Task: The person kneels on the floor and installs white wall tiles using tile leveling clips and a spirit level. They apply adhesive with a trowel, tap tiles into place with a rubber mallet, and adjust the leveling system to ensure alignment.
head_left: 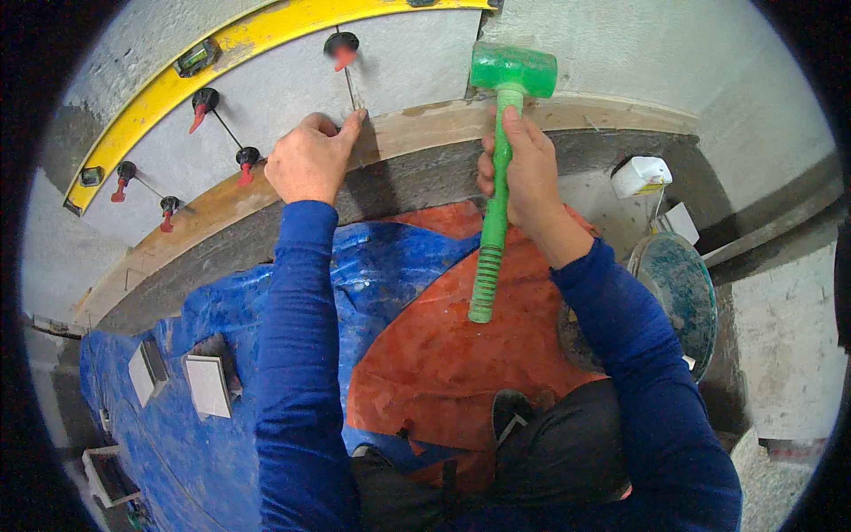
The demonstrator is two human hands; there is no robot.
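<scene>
My right hand (525, 173) is wrapped round the handle of a green rubber mallet (514, 69), held upright with its head by the wall tiles. My left hand (310, 160) is closed, thumb and finger pinched at the joint just above a wooden batten (417, 124); whatever is between them is too small to make out. Large pale wall tiles (408, 62) stand on the batten. A black-and-red tile leveler (340, 44) sits in the joint above my left hand. More such levelers (204, 102) line the joints to the left. Along the tiles' top edge lies a yellow spirit level (142, 111).
Blue tarp (222, 301) and orange tarp (434, 355) cover the floor. At left lie stacks of small tile pieces (209, 386). On the right stand a dark bucket (683, 293) and a white plastic container (640, 177). Bare wall (612, 53) continues rightward.
</scene>
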